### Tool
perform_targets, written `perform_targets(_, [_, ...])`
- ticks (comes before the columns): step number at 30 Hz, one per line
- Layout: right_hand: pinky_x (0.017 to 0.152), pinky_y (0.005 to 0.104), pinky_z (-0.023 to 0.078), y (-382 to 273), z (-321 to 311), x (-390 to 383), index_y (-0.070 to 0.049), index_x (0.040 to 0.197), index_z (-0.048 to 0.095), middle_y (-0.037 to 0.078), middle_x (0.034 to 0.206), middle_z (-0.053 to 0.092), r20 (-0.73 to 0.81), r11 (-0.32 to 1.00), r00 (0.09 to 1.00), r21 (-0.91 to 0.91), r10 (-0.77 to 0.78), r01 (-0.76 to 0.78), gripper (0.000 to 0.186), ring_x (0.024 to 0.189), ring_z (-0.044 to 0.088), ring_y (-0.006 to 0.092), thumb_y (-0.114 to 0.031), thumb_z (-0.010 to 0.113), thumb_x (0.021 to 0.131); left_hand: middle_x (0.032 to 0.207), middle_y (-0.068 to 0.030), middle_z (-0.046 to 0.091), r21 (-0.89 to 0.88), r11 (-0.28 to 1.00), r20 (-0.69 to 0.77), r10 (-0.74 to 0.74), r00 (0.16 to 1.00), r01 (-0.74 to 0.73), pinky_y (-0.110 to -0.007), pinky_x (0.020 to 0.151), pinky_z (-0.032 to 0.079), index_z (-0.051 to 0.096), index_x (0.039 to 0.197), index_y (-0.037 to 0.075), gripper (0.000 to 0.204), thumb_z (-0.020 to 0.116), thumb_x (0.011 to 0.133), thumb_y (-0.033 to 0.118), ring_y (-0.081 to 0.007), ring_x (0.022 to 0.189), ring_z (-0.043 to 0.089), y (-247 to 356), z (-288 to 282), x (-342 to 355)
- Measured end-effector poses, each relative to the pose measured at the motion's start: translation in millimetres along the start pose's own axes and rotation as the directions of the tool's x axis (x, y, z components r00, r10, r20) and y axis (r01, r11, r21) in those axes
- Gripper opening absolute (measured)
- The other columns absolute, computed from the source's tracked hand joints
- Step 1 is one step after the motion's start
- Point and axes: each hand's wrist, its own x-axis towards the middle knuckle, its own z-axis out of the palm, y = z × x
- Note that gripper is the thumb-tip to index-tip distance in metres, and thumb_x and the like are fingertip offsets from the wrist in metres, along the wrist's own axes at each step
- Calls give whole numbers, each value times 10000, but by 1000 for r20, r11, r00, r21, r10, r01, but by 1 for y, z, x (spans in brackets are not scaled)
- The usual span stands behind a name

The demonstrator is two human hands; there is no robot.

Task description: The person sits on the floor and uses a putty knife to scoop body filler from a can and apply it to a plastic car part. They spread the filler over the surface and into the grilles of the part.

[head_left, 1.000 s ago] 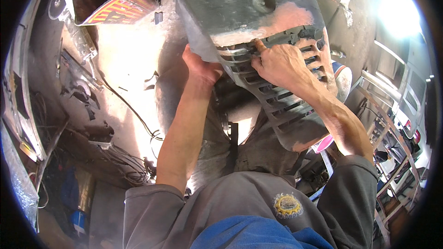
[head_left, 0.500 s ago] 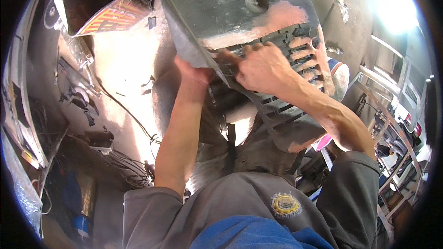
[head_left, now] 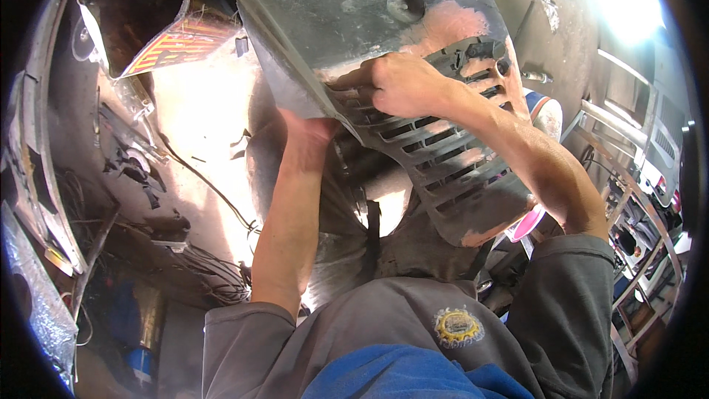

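Well left of our left hand point(head_left: 306, 140) we see black cables point(head_left: 199, 177) trailing over a grimy floor point(head_left: 192, 111), and above them an open metal housing point(head_left: 148, 22). Below our right hand point(head_left: 402, 85) a pink object point(head_left: 528, 223) peeks out; metal racks point(head_left: 642, 199) stand far right.

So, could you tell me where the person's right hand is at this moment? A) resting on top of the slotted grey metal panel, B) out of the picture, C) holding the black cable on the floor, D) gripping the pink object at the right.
A: the right hand lies on the slotted grey metal panel, fingers curled at its louvred slots, while the left hand reaches beneath the panel's edge.
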Motion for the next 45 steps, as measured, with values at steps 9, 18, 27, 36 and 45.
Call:
perform_targets(9, [834, 473, 527, 4, 2, 12, -208, 1170, 714, 209, 1003, 699, 46, 974, 995, 211, -90, 79, 352, 932, 662, 400, -266, 505, 893, 890, -65, 664, -29, 1000, -11, -10, 1000, 9, -473, 760, 543, 657, 940, 108, 469, 499, 950, 550, -267, 845, 639, 0, -3, 2])
perform_targets(18, [780, 494, 538, -1, 7, -11, -63, 1023, 716, 211, 925, 694, -148, 997, 986, 14, 74, -73, 282, 865, 666, 413, -215, 555, 847, 857, -94, 626, -14, 1000, -102, 12, 995, -13, -472, 647, 542, 618, 1016, 91, 409, 406, 964, 436, -299, 769, 629, 0, -2, -1])
perform_targets(27, [715, 481, 557, -10, 16, -27, -142, 1263, 632, 186, 1031, 633, -157, 974, 984, -224, -81, 45, 434, 827, 685, 374, -210, 565, 840, 858, -101, 642, -70, 997, -119, 23, 993, -31, -467, 577, 536, 620, 1019, 84, 384, 380, 953, 377, -298, 710, 629, 0, -10, 0])
perform_targets(36, [815, 464, 501, -6, 18, -27, -213, 1315, 618, 217, 1045, 612, -183, 934, 972, -349, -146, 75, 507, 910, 647, 390, -536, 485, 948, 867, -121, 642, -63, 998, -32, 27, 999, -29, -505, 573, 543, 622, 1021, 58, 458, 405, 942, 454, -332, 694, 639, -1, -14, 1])
perform_targets(45, [878, 461, 471, -1, 17, -35, -234, 1268, 664, 197, 1065, 606, -227, 911, 960, -407, -166, 61, 577, 1000, 616, 362, -642, 468, 910, 862, -121, 634, 22, 999, -97, 51, 994, -50, -492, 560, 563, 610, 1066, 58, 431, 363, 957, 395, -323, 711, 652, -1, 9, -8])
